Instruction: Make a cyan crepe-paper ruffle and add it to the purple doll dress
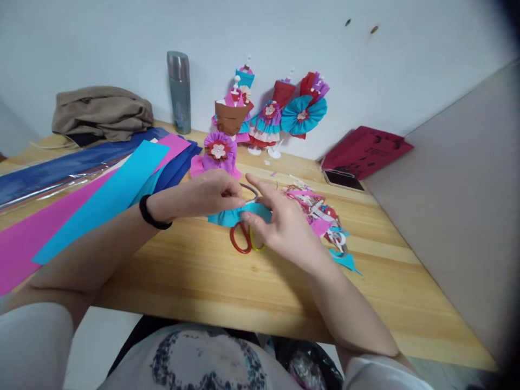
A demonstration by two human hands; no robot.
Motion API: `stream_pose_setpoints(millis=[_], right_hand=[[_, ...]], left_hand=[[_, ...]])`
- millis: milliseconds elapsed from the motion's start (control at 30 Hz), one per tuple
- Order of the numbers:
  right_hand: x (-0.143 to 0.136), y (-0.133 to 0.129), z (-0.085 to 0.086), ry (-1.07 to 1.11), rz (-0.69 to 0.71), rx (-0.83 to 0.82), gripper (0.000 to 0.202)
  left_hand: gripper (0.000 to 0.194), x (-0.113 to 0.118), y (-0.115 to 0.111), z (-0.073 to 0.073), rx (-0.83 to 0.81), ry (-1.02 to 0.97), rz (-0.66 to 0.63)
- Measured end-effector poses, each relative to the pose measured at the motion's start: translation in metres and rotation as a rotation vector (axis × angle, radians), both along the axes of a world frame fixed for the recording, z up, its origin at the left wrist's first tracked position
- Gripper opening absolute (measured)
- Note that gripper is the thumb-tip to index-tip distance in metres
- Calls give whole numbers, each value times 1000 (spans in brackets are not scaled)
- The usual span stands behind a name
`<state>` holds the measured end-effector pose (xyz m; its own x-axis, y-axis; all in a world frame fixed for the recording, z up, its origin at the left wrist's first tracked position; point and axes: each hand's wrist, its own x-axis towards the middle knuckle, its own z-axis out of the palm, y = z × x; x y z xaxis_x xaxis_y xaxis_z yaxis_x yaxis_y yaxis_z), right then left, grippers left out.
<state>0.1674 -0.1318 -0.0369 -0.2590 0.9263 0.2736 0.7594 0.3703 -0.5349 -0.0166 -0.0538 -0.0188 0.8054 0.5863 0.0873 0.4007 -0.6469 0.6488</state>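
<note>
Pale wall (130, 27) behind a light wooden desk (195, 281), with cloth (99, 114) and flask (181, 95) toward the far left and a red bag (365, 154) leaning in the right corner. Close to the wall, several paper dresses (231, 118) on small stands, probably set back to leave elbow room. On the left, long flat sheets (109, 200) in pink and blue, laid at a slant, likely for easy reach; on the right, a heap of scraps (320, 214), apparently pushed aside to free the middle. Between these, over the desk in front of the body, a blue strip (227, 218), gathered into small folds and held in both hands. Left hand (221, 190) with thumb and bent forefinger pinching the upper edge; right hand (284, 225) with thumb pressed on the front and forefinger stretched forward, probably to stop the folds slipping loose. Long axis of the strip crosswise to the body, roughly left to right, with a loose end pointing left below the left hand and the other end inside the right grip. Just nearer the body, scissors (242, 252) with red and yellow handles this way, presumably for quick pick-up. Behind the fingers, a ring (255, 194), perhaps a tape roll; too covered to tell whether held or resting on the desk.
</note>
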Motion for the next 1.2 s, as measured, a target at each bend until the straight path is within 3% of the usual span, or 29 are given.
stream_pose_setpoints(millis=[100,233,300,433,600,867,1000,1200], right_hand=[[-1,-2,6,-22,50,-84,75],[-1,-2,9,-255,-16,-85,82],[4,0,7,-233,-48,-67,83],[16,9,3,163,-1,-11,68],[15,21,-1,646,100,-206,33],[13,34,-11,980,101,-615,37],[17,35,-8,893,137,-672,34],[25,33,1,579,217,-593,25]], left_hand=[[33,0,1,-1,19,-15,-4],[33,-1,0,0,28,-19,-42],[32,-3,1,1,25,-22,-35],[32,-5,2,2,23,-54,-48],[31,-4,2,1,31,-98,-55],[32,-9,0,10,65,-80,-109],[33,-11,1,11,111,-61,-116],[29,-10,-3,12,144,65,-73]])
